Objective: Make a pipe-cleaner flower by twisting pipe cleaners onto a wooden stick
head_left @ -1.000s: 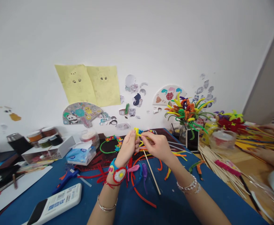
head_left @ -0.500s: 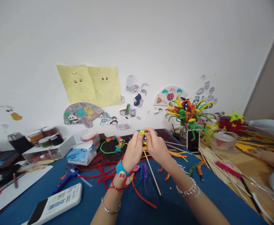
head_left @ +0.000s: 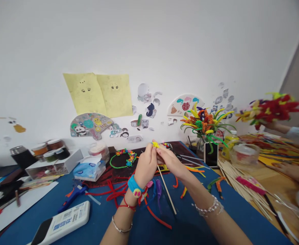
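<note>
My left hand [head_left: 147, 160] and my right hand [head_left: 168, 160] meet above the far middle of the blue mat. Between their fingertips is a small yellow pipe-cleaner piece [head_left: 155, 145], mostly covered, so its full shape is hidden. Both hands are closed around it. Below them a thin wooden stick [head_left: 167, 190] slants down toward me; whether its upper end is held cannot be made out. Red pipe cleaners [head_left: 113, 194] and purple and blue ones lie under my left wrist. Left of my hands rests a green pipe-cleaner wreath [head_left: 119, 166] with small colourful flowers.
At left are a tissue pack [head_left: 89, 168], a blue glue gun [head_left: 72, 198] and a white box [head_left: 54, 165] bearing jars. A vase of pipe-cleaner flowers [head_left: 203, 122] stands right, behind a phone [head_left: 210, 154]. Another person's hand [head_left: 277, 126] holds a red and yellow bouquet [head_left: 277, 109].
My right hand has turned flatter and closer to my left, with the yellow piece still between the fingers. At the right, the other person has raised the red and yellow bouquet off the table.
</note>
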A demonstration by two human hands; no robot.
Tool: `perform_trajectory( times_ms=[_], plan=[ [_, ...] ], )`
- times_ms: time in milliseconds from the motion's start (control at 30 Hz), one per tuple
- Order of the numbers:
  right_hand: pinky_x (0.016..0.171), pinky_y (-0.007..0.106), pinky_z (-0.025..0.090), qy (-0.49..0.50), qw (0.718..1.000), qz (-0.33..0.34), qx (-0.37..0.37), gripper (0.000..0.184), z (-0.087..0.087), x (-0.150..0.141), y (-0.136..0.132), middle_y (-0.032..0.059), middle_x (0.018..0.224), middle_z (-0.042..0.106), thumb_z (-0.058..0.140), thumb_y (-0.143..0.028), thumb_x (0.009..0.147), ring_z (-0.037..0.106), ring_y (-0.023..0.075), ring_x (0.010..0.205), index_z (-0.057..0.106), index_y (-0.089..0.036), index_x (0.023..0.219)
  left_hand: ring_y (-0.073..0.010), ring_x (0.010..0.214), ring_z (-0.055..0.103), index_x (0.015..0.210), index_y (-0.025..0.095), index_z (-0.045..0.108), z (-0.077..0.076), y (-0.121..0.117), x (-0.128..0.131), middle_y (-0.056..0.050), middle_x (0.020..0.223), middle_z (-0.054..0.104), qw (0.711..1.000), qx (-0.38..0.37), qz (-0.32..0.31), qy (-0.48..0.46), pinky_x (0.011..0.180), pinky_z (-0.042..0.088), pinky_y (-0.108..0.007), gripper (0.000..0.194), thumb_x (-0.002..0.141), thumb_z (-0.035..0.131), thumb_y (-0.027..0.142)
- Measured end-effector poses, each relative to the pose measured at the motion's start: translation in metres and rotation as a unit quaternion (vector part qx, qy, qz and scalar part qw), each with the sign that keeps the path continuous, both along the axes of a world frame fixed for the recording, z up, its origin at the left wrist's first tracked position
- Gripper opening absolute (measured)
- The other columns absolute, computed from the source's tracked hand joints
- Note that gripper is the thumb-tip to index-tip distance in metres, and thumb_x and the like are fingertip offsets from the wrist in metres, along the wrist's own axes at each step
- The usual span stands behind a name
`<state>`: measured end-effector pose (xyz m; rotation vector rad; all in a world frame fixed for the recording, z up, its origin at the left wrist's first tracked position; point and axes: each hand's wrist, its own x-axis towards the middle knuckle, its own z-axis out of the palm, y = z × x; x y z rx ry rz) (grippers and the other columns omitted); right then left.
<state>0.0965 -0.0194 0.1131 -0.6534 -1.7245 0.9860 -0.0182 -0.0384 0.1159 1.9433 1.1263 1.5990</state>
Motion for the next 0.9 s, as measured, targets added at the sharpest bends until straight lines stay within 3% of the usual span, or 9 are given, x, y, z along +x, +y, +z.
perform_trajectory(
  times_ms=[100, 300, 433, 533, 667, 800, 900],
  plan=[
    [0.049, 0.021, 0.035, 0.064, 0.988, 0.089, -0.111, 0.027, 0.004, 0.004, -0.002, -0.0024, 0.061, 0.040, 0.046, -0.041, 0.081, 0.037, 0.0087, 0.053, 0.056, -0.018, 0.090, -0.0127, 0.046, 0.036, 0.071, 0.021, 0.041, 0.001, 0.002, -0.004, 0.003, 0.052, 0.038, 0.999, 0.017, 0.040, 0.022, 0.051, 0.021, -0.024, 0.017, 0.085, 0.039, 0.031],
    [0.047, 0.020, 0.027, 0.121, 0.965, 0.168, -0.158, 0.025, 0.006, 0.005, -0.001, -0.0037, 0.063, 0.034, 0.052, -0.040, 0.078, 0.028, 0.0063, 0.052, 0.054, -0.015, 0.075, -0.0130, 0.049, 0.044, 0.087, 0.022, 0.045, 0.003, 0.002, -0.007, 0.002, 0.059, 0.049, 0.996, 0.018, 0.062, 0.057, 0.052, 0.026, -0.022, 0.014, 0.086, 0.033, 0.030],
    [0.045, 0.021, 0.021, 0.131, 0.974, 0.135, -0.128, 0.025, 0.000, 0.003, 0.006, -0.0057, 0.056, 0.027, 0.056, -0.040, 0.075, 0.022, 0.0058, 0.048, 0.056, -0.014, 0.076, -0.0139, 0.052, 0.045, 0.093, 0.021, 0.050, 0.000, 0.004, -0.007, -0.001, 0.062, 0.050, 0.983, 0.059, 0.130, 0.113, 0.053, 0.026, -0.022, 0.019, 0.085, 0.035, 0.031],
    [0.044, 0.021, 0.020, 0.138, 0.977, 0.108, -0.120, 0.029, -0.002, 0.004, 0.010, -0.0059, 0.056, 0.029, 0.058, -0.041, 0.073, 0.022, 0.0051, 0.046, 0.058, -0.014, 0.083, -0.0150, 0.054, 0.046, 0.094, 0.021, 0.054, -0.004, 0.008, -0.006, -0.003, 0.063, 0.051, 0.980, 0.074, 0.138, 0.123, 0.052, 0.026, -0.021, 0.020, 0.082, 0.042, 0.031],
    [0.044, 0.021, 0.024, 0.130, 0.979, 0.097, -0.120, 0.030, -0.001, 0.007, 0.013, -0.0056, 0.054, 0.033, 0.057, -0.042, 0.073, 0.027, 0.0044, 0.045, 0.058, -0.013, 0.078, -0.0145, 0.053, 0.045, 0.092, 0.021, 0.055, -0.008, 0.012, -0.005, -0.003, 0.062, 0.051, 0.982, 0.071, 0.114, 0.131, 0.051, 0.026, -0.020, 0.019, 0.082, 0.043, 0.030],
    [0.046, 0.021, 0.034, 0.080, 0.989, 0.068, -0.105, 0.029, -0.001, 0.009, 0.017, -0.0023, 0.061, 0.045, 0.057, -0.041, 0.073, 0.039, 0.0052, 0.047, 0.060, -0.013, 0.080, -0.0139, 0.049, 0.044, 0.092, 0.021, 0.055, -0.008, 0.016, -0.012, -0.001, 0.058, 0.048, 0.981, 0.079, 0.147, 0.103, 0.052, 0.026, -0.021, 0.019, 0.083, 0.040, 0.029],
    [0.043, 0.019, 0.033, 0.028, 0.996, 0.020, -0.087, 0.031, -0.002, 0.008, 0.019, -0.0016, 0.062, 0.050, 0.057, -0.040, 0.072, 0.039, 0.0044, 0.044, 0.061, -0.012, 0.085, -0.0145, 0.049, 0.044, 0.094, 0.022, 0.053, -0.007, 0.021, -0.022, 0.000, 0.057, 0.048, 0.979, 0.076, 0.173, 0.078, 0.053, 0.027, -0.021, 0.019, 0.083, 0.040, 0.030]
  ],
)
